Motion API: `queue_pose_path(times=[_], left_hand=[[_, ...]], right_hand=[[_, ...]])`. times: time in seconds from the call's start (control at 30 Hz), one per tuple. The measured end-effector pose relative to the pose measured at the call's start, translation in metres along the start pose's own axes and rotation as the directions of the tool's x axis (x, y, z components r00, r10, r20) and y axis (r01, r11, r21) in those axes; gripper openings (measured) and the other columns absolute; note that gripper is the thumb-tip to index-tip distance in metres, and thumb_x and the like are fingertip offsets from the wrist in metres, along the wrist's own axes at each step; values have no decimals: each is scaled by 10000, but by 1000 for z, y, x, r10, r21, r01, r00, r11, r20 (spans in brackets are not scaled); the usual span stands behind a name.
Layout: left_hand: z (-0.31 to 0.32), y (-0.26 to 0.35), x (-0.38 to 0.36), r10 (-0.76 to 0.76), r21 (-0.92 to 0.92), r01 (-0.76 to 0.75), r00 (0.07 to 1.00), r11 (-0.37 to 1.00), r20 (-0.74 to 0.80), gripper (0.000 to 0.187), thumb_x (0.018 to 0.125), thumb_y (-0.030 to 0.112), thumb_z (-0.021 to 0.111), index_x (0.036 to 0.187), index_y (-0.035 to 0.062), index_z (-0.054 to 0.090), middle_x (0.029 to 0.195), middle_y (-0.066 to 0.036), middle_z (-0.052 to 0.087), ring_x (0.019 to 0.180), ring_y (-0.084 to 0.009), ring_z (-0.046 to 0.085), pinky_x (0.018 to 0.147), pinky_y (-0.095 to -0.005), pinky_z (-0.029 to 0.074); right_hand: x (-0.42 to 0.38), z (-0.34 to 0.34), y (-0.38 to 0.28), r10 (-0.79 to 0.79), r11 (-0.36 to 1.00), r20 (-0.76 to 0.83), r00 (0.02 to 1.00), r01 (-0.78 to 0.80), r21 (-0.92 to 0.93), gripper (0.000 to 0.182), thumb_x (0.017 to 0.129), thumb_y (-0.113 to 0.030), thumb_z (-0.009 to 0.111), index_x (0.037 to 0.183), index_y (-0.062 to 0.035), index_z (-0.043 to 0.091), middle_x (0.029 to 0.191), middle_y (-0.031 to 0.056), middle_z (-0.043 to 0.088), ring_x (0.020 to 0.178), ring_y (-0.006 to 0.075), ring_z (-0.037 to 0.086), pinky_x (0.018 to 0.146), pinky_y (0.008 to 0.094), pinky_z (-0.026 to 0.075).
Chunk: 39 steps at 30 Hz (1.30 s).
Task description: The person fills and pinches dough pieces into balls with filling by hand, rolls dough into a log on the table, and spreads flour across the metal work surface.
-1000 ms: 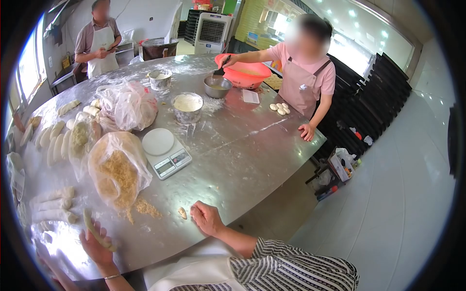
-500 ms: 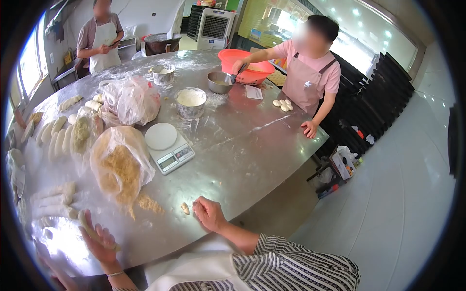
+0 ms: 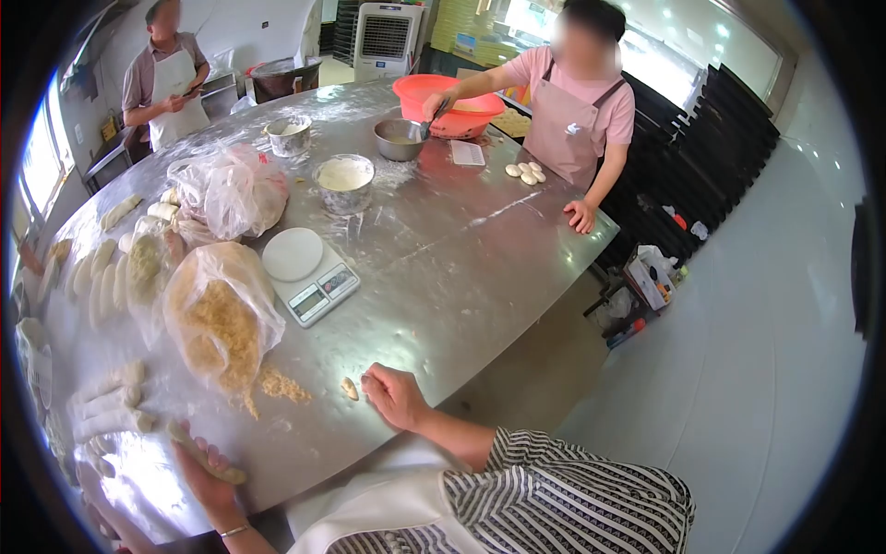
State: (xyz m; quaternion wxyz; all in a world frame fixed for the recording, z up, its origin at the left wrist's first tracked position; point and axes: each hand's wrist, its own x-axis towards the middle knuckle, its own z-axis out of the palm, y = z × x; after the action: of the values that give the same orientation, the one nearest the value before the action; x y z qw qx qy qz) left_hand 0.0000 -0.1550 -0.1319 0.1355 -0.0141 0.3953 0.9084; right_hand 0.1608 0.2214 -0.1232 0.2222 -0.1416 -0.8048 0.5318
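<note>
In my left hand (image 3: 210,485), at the near left edge of the table, lies a long pale dough roll (image 3: 214,462), with the fingers curled round its far side. My right hand (image 3: 394,397) is closed on the tabletop, knuckles up; whatever its fingers hold, if anything, is hidden. Just left of it sits a small piece of filled dough (image 3: 349,389), apart from the fingers. Several more dough rolls (image 3: 115,422) lie beyond my left hand. Between the hands and farther back, an open plastic bag (image 3: 221,328) holds tan crumbly filling, some spilled on the steel.
A white kitchen scale (image 3: 311,277) stands behind the bag. Farther back are a tied plastic bag (image 3: 231,194), a flour tin (image 3: 344,185) and a red basin (image 3: 452,106). Across the table, a co-worker (image 3: 577,115) holds a tool in a metal bowl (image 3: 399,140). Another person (image 3: 171,83) stands far left.
My left hand has moved a little right and nearer to me with the dough roll. My right hand stays closed beside the small dough piece. The whole view has shifted slightly.
</note>
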Motion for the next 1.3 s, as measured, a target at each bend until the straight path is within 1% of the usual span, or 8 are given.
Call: queue_pose_path(times=[0.1, 0.3, 0.6, 0.73, 0.83, 1.1, 1.2, 1.3], left_hand=[[-3, 1, 0, 16, -4, -16, 999, 1000, 38, 504, 1129, 402, 435, 1558, 138, 405, 958, -9, 595, 613, -65, 470, 498, -207, 439], [8, 1, -3, 6, -124, -14, 998, 992, -68, 476, 1126, 384, 455, 1508, 102, 420, 946, -24, 576, 598, -95, 469, 491, -227, 406], [-40, -2, 13, 73, -197, -12, 948, 980, 309, 430, 1124, 395, 456, 1448, 113, 464, 938, -20, 561, 603, -79, 443, 491, -217, 397], [-6, -5, 1, 27, -202, -29, 1000, 979, -17, 390, 1122, 381, 466, 1404, 114, 496, 967, -3, 559, 656, -73, 476, 510, -200, 415], [4, -6, 1, 28, -153, -43, 994, 987, -103, 399, 1122, 381, 466, 1399, 97, 506, 983, -1, 561, 676, -67, 488, 522, -194, 428], [-6, -2, 2, 37, -119, -33, 999, 992, 33, 473, 1103, 435, 473, 1452, 119, 513, 894, 2, 601, 636, -67, 498, 492, -207, 418], [-35, -4, 13, 52, -96, -38, 988, 995, 149, 470, 1103, 433, 469, 1460, 128, 509, 950, -7, 611, 647, -66, 505, 494, -211, 416], [-32, -6, 13, 18, -158, 1, 993, 987, 116, 456, 1103, 409, 478, 1446, 112, 513, 1029, -19, 619, 692, -80, 543, 532, -210, 460]], right_hand=[[0, 1, 2, 10, 1000, -1, 1000, -10, 14, 231, 1047, -202, 580, 910, -16, 573, 702, 146, 581, 606, 274, 574, 601, 382, 470], [0, 1, 3, 25, 1000, 8, 1000, -25, 13, 235, 1051, -208, 578, 915, -18, 568, 707, 147, 580, 616, 276, 577, 612, 385, 474], [0, 1, 2, 3, 1000, 1, 1000, -3, 19, 246, 1055, -214, 575, 909, -17, 563, 706, 149, 577, 618, 289, 574, 615, 387, 477], [1, 1, 6, -37, 999, -20, 999, 37, -27, 230, 1054, -213, 578, 915, -33, 613, 656, 72, 598, 575, 169, 581, 568, 325, 465], [1, -1, -2, -13, 1000, -2, 1000, 13, -14, 247, 1054, -213, 580, 908, -15, 562, 707, 155, 582, 610, 300, 564, 607, 393, 470], [1, -3, -4, -45, 999, -8, 999, 46, 24, 241, 1053, -201, 576, 914, -6, 559, 748, 177, 618, 637, 328, 598, 615, 401, 479], [0, -5, -3, -44, 999, 1, 999, 43, 26, 236, 1054, -202, 575, 923, -7, 564, 771, 177, 640, 667, 342, 631, 626, 407, 491], [0, -6, -4, -49, 998, 2, 999, 49, 30, 233, 1055, -210, 576, 934, -11, 571, 787, 175, 657, 689, 349, 651, 636, 411, 501]])
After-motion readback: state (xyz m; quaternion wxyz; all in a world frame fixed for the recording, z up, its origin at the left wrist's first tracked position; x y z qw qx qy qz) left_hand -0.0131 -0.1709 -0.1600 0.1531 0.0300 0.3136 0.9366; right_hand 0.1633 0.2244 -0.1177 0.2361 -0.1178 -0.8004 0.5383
